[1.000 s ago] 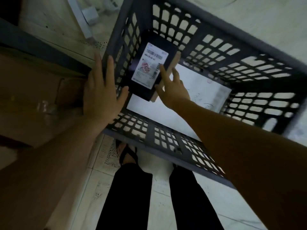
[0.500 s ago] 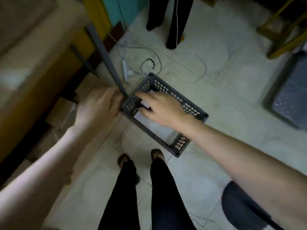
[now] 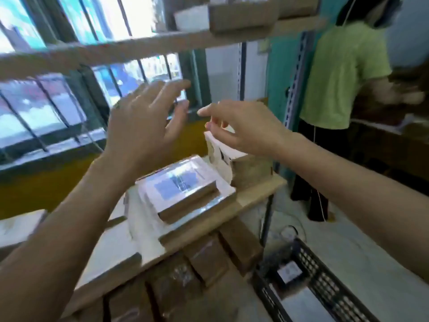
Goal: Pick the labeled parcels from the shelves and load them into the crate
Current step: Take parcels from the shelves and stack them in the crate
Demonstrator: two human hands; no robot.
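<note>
Both my hands are raised over the middle shelf [image 3: 257, 192]. My left hand [image 3: 146, 117] hovers open with its fingers spread, holding nothing. My right hand [image 3: 241, 126] reaches to the top edge of an upright white bag parcel [image 3: 217, 152]; the index finger is straight and no grip shows. In front of them lies a stack of flat labeled parcels [image 3: 178, 185], with a brown box [image 3: 251, 169] beside the white bag. The black crate [image 3: 325, 278] stands on the floor at the lower right. It holds a black parcel with a white label [image 3: 289, 271] and a white parcel [image 3: 301, 303].
Brown taped boxes [image 3: 204, 263] fill the shelf below. An upper shelf board [image 3: 130, 49] carrying boxes [image 3: 241, 12] runs just above my hands. A barred window lies behind. A person in a green shirt [image 3: 343, 73] stands at the right by a metal shelf post [image 3: 294, 89].
I have risen from the crate, leaving the black labeled parcel inside it. Both hands moved up from the crate to the middle shelf, the right one to the white bag.
</note>
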